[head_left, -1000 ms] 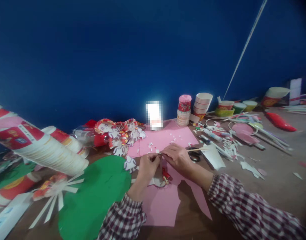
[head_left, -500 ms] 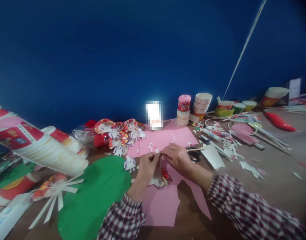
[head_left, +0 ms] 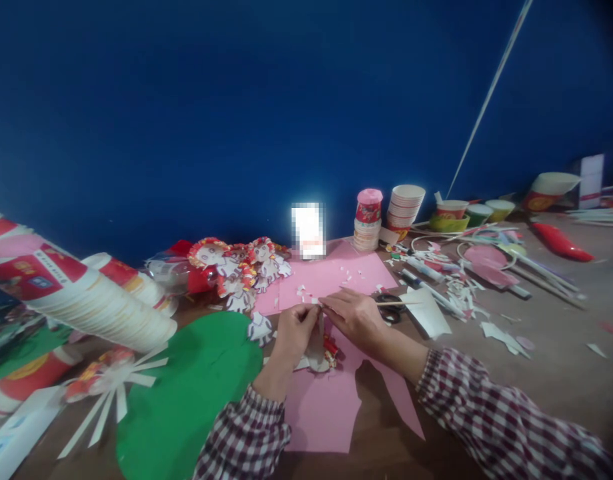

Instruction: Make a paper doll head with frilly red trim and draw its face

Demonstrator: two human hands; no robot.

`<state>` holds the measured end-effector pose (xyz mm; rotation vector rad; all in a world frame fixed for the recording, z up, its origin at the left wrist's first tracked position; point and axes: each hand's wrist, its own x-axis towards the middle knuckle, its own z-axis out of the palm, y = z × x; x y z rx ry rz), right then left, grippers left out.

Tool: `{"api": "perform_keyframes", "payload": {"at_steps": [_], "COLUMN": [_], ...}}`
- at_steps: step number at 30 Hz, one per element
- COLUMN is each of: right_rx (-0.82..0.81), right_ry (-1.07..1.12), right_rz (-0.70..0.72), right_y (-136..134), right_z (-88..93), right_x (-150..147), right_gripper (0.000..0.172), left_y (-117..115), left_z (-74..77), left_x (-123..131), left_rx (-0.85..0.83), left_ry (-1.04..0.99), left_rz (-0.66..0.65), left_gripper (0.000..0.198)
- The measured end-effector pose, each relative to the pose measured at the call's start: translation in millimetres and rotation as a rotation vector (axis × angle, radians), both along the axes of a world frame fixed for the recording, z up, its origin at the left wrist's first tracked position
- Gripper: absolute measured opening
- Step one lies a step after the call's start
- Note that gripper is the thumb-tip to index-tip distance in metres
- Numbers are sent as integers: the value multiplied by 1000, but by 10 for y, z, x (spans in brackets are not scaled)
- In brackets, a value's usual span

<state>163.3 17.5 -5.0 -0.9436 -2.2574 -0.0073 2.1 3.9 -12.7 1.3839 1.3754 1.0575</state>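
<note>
Centre frame: left hand (head_left: 297, 331) and right hand (head_left: 355, 316) pinching, fingertips close, apparently on the pale paper piece (head_left: 317, 355), upper end. Likely light, bendy, easily creased; hold by edges.

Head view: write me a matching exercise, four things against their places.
1. Flat rounded green sheet
2. Red paper cup with pink top
3. Glossy red elongated object
4. Thin tan stick

A. Sticking out past the right hand
B. Far right side of the table
C. Left of the left hand
D. Topping a stack of white-rimmed cups

Pairs: 1-C, 2-D, 3-B, 4-A
</note>
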Motion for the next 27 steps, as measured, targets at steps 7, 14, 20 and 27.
{"api": "perform_keyframes", "payload": {"at_steps": [7, 14, 20, 27], "right_rx": [1, -20, -9, -8], "right_ry": [25, 76, 44, 57], "right_rz": [48, 52, 44, 54], "right_y": [19, 35, 31, 25], "right_z": [-20, -53, -40, -42], "right_x": [10, 14, 9, 15], "right_gripper": [17, 16, 19, 19], "left_y": [-6, -33, -56, -34], "left_z": [4, 57, 94, 66], "left_x": [-2, 21, 36, 17], "left_rx": [24, -28, -56, -2], "left_ry": [3, -53, -90, 10], "left_rz": [1, -6, 49, 39], "left_gripper": [27, 24, 40, 42]}}
